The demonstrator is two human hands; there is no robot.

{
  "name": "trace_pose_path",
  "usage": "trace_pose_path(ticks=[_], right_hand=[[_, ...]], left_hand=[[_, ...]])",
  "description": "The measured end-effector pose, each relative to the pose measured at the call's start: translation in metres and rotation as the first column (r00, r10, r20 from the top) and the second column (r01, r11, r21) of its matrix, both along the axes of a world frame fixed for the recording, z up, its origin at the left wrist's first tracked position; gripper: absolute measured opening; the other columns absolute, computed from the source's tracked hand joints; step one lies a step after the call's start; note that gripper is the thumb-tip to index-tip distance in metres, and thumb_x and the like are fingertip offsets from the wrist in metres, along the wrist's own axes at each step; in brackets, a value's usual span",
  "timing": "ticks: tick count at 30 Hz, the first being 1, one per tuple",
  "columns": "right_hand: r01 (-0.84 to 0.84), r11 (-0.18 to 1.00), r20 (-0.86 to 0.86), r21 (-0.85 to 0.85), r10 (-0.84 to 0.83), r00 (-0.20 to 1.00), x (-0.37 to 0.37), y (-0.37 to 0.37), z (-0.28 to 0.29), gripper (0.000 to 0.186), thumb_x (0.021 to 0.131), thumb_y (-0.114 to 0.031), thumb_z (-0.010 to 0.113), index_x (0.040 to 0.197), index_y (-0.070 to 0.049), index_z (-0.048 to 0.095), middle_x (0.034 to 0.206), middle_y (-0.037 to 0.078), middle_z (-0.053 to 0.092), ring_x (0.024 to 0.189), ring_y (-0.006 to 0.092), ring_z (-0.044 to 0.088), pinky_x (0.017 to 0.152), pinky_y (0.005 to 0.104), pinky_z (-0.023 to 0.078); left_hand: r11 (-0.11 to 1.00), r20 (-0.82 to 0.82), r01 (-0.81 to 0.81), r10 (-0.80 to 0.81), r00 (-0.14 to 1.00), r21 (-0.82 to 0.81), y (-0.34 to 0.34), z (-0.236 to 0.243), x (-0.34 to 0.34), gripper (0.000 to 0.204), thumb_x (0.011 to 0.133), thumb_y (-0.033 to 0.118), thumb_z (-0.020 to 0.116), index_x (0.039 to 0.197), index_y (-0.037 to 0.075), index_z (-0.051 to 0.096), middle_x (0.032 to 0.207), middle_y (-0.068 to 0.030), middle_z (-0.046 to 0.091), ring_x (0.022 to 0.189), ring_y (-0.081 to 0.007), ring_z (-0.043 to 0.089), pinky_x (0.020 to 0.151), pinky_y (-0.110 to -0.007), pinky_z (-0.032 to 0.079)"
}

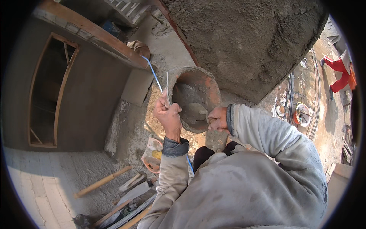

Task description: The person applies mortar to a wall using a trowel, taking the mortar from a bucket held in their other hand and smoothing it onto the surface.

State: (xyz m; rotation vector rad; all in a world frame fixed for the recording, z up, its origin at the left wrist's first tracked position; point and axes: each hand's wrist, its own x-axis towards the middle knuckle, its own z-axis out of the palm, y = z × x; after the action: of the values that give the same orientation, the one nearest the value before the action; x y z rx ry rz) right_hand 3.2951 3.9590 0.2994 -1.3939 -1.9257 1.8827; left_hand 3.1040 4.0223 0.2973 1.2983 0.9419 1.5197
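Observation:
A round, cement-crusted bucket (192,89) with orange patches inside is in front of me, with wet grey mortar (190,108) in it. My left hand (167,116) is closed at its left rim, gripping the rim and what looks like its thin handle. My right hand (218,119) is closed on the lower right rim, fingertips partly hidden. A thin blue hose (154,74) runs behind my left hand, down past my left sleeve. An orange-and-white plastic piece (152,154) with a yellow patch lies below left of the bucket.
A rough grey plastered surface (244,42) is ahead, a wood-framed opening (47,95) left. Wooden sticks (103,181) and planks lie lower left. At right, a person in red trousers (339,76) is on the sunlit ground near a white-and-orange bucket (305,114), long rods and debris.

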Motion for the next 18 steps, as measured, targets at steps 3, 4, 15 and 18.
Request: trace_pose_path(ticks=[3,4,15,18], right_hand=[[0.094,0.994,0.16,0.052,-0.101,0.982,0.04,0.03,-0.022,0.017,0.075,-0.018,0.059,0.08,-0.002,0.058,0.064,0.013,0.061,0.059,0.0265,0.06,0.055,0.0377,0.049],[0.119,0.955,0.25,0.271,-0.19,0.949,0.049,0.028,-0.026,0.016,0.075,-0.018,0.059,0.078,-0.002,0.058,0.064,0.012,0.06,0.057,0.0237,0.06,0.053,0.0365,0.048],[0.413,0.753,-0.485,-0.512,-0.65,0.585,0.0,0.018,-0.062,0.024,0.079,-0.01,0.059,0.097,0.005,0.055,0.058,0.006,0.052,0.038,0.0149,0.049,0.036,0.0255,0.04],[0.398,0.696,-0.627,-0.598,-0.715,0.309,-0.043,0.042,-0.05,0.026,0.079,-0.009,0.058,0.099,0.007,0.054,0.059,0.007,0.052,0.038,0.0145,0.049,0.035,0.0253,0.039]], left_hand=[[0.994,-0.108,0.106,-0.109,0.988,-0.036,0.013,0.011,0.01,0.024,0.058,-0.014,0.044,0.063,0.007,0.034,0.112,-0.0216,0.057,0.057,-0.0071,0.047,0.046,-0.019,0.039],[0.987,-0.054,0.146,-0.149,0.987,-0.063,0.017,0.007,0.013,0.023,0.058,-0.014,0.044,0.063,0.006,0.034,0.113,-0.0217,0.057,0.057,-0.0066,0.048,0.046,-0.019,0.04],[0.85,0.139,0.524,-0.512,0.848,-0.062,0.097,0.009,0.039,0.022,0.056,-0.012,0.047,0.064,0.005,0.036,0.117,-0.0279,0.053,0.086,-0.0153,0.057,0.057,-0.02,0.045],[0.846,0.195,0.529,-0.51,0.838,-0.061,0.121,-0.007,0.032,0.024,0.055,-0.014,0.046,0.065,0.006,0.037,0.12,-0.0233,0.052,0.073,-0.013,0.057,0.055,-0.02,0.045]])
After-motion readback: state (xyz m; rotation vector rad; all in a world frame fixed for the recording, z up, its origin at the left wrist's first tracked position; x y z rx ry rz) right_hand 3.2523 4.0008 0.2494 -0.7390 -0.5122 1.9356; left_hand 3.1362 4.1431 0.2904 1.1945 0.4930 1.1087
